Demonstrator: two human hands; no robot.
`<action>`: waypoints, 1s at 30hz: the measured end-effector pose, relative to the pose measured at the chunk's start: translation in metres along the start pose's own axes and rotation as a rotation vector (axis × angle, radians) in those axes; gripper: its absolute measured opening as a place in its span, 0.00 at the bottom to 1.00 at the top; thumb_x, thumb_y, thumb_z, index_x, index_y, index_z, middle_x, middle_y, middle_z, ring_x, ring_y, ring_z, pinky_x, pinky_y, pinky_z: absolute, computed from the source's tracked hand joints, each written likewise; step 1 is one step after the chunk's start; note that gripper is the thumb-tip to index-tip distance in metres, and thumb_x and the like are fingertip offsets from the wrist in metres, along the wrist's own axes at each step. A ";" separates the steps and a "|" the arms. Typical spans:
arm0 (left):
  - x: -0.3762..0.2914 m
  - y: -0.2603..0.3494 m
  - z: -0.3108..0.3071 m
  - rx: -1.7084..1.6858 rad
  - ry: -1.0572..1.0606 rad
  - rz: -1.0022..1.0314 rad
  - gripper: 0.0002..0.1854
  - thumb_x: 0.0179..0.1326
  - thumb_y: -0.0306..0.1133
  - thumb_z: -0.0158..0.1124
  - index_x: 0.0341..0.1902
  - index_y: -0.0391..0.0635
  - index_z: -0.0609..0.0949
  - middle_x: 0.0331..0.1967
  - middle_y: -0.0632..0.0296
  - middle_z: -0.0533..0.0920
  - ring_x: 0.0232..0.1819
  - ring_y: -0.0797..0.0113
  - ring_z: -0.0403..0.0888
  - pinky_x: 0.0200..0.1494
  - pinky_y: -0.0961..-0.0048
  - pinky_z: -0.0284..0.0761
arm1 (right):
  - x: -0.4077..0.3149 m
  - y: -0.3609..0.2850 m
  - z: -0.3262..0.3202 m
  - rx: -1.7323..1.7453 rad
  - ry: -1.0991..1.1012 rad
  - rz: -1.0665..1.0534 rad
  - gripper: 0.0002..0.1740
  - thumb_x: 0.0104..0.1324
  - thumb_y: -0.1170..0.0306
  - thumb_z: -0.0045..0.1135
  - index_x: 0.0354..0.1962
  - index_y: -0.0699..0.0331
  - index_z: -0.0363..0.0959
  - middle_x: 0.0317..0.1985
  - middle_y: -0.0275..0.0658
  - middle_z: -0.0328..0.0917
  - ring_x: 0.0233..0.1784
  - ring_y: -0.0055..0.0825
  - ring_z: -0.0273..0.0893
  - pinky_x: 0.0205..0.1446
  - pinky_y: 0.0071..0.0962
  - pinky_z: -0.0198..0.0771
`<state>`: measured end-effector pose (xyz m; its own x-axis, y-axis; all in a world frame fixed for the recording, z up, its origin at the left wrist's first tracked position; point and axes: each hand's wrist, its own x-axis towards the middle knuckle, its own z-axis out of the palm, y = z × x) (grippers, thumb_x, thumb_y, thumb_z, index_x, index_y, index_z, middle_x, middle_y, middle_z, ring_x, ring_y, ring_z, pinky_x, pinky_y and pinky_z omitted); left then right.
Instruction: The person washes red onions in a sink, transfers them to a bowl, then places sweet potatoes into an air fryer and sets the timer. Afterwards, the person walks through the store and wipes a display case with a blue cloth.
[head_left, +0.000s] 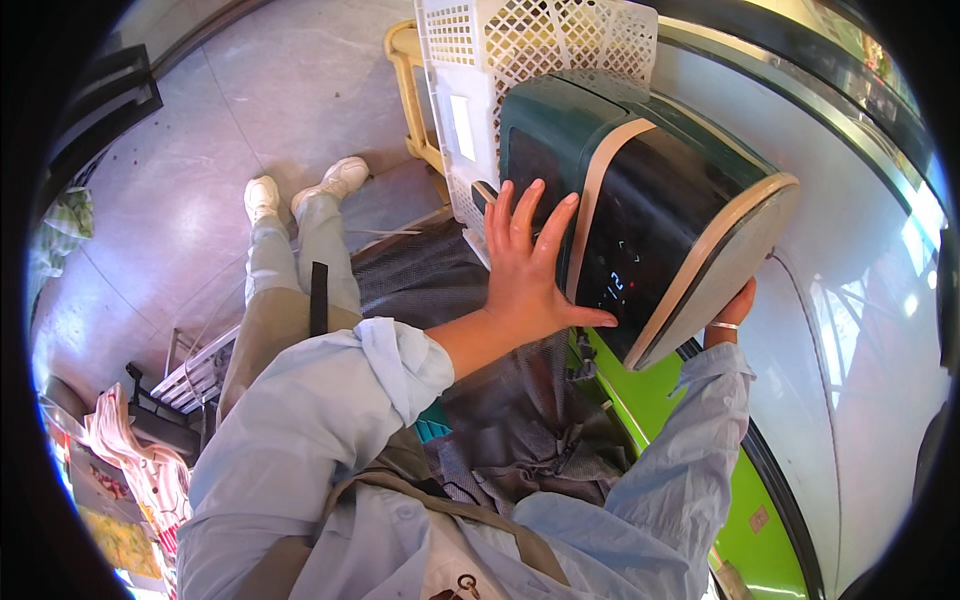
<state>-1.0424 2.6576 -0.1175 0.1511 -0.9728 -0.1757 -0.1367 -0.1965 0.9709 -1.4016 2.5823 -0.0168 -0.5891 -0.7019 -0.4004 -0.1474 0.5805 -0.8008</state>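
A dark green countertop appliance (562, 112), which resembles an air fryer, has a glossy black panel (660, 202) with beige trim and lit digits. My left hand (529, 262) spreads its fingers over the appliance's front, back of the hand towards me; the thumb lies across the panel's lower edge. Whether these fingers touch it is unclear. Beyond the fingertips, a short handle (484, 193) partly shows. At the appliance's pale flat end (720, 270), my right hand (735, 307) is against the lower side. Most of its fingers are hidden behind that end. A thin bracelet circles the right wrist.
A white lattice plastic crate (457, 90) stands against the appliance, beside a yellow frame (412, 90). White surface (795, 210) extends right, above a bright green panel (765, 480). Dark mesh fabric (525, 420) hangs before me. A metal rack (195, 367) sits at lower left.
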 end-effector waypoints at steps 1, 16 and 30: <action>0.000 0.000 0.000 -0.008 -0.007 -0.011 0.67 0.13 0.62 0.78 0.64 0.48 0.61 0.64 0.46 0.54 0.66 0.36 0.44 0.64 0.40 0.45 | 0.000 0.000 0.000 -0.020 0.027 -0.007 0.16 0.68 0.62 0.37 0.43 0.62 0.70 0.41 0.37 0.76 0.43 0.31 0.75 0.47 0.30 0.73; 0.003 0.006 -0.005 0.002 -0.057 -0.070 0.68 0.12 0.61 0.78 0.66 0.48 0.59 0.64 0.47 0.54 0.67 0.37 0.44 0.65 0.42 0.43 | 0.008 0.004 -0.006 -0.035 0.034 -0.018 0.17 0.67 0.62 0.37 0.42 0.63 0.70 0.41 0.37 0.76 0.43 0.32 0.75 0.49 0.30 0.72; 0.001 0.000 -0.002 -0.035 -0.029 -0.027 0.68 0.12 0.64 0.76 0.66 0.51 0.60 0.63 0.47 0.54 0.66 0.36 0.45 0.64 0.39 0.41 | -0.001 0.001 0.004 -0.052 0.057 -0.022 0.17 0.68 0.62 0.35 0.41 0.65 0.70 0.41 0.37 0.76 0.44 0.29 0.74 0.49 0.27 0.70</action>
<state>-1.0409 2.6571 -0.1170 0.1252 -0.9706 -0.2057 -0.0991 -0.2185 0.9708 -1.3985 2.5817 -0.0186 -0.6291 -0.6912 -0.3557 -0.2013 0.5868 -0.7843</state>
